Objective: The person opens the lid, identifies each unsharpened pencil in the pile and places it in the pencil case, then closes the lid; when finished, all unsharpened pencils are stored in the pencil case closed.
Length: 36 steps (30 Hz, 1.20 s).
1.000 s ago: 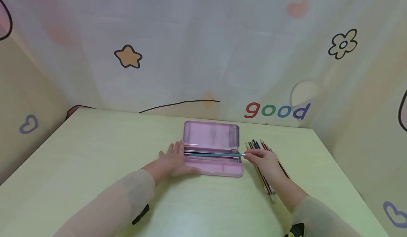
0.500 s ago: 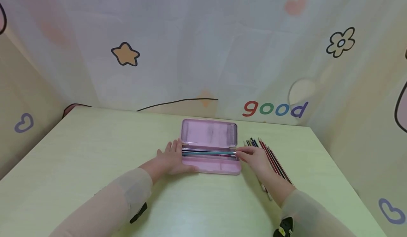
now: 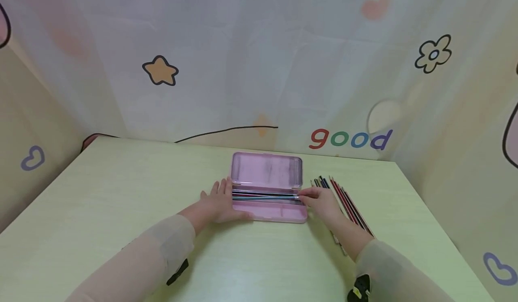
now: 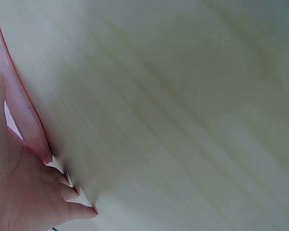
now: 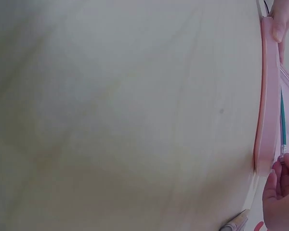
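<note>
A pink pencil case (image 3: 268, 211) lies unlatched on the table, its lid (image 3: 265, 169) tipped back toward the wall. My left hand (image 3: 220, 205) rests against the case's left end, fingers straight, with the thumb along the front edge. My right hand (image 3: 323, 203) pinches the eraser end of a teal pencil (image 3: 263, 198) at the case's right end. In the right wrist view the pencil's metal band (image 5: 283, 149) shows just beyond those fingertips. The teal pencil lies lengthwise over the case's tray, in front of other pencils inside.
Several loose pencils (image 3: 351, 205) lie on the table right of the case, partly hidden under the right forearm. The pale table (image 3: 121, 189) ends at a printed cloth wall (image 3: 226, 90) behind the case. Cloth also closes off both sides.
My right hand has moved left with the teal pencil, bringing it over the case and lower toward the tray's front. The left hand stays against the case.
</note>
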Each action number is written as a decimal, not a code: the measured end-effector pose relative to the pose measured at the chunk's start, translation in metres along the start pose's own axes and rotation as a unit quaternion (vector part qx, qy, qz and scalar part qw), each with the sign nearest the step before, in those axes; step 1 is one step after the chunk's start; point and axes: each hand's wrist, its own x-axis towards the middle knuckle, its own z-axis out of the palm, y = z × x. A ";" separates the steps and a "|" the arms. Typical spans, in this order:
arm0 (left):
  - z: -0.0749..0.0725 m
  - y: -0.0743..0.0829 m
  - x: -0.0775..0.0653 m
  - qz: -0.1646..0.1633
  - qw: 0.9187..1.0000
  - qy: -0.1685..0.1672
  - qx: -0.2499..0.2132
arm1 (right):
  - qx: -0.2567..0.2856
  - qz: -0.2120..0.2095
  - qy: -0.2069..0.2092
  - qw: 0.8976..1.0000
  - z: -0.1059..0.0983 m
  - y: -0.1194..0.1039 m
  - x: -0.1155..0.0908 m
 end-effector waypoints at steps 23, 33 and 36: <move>0.002 -0.004 0.005 -0.002 1.000 0.003 0.004 | 0.054 0.002 -0.016 0.998 -0.038 0.017 -0.025; 0.000 -0.003 0.001 -0.001 1.000 0.007 -0.001 | 0.112 0.040 -0.008 0.993 -0.069 0.043 -0.054; 0.000 -0.002 0.000 0.000 1.000 0.007 -0.005 | 0.111 0.053 0.008 0.992 -0.077 0.052 -0.061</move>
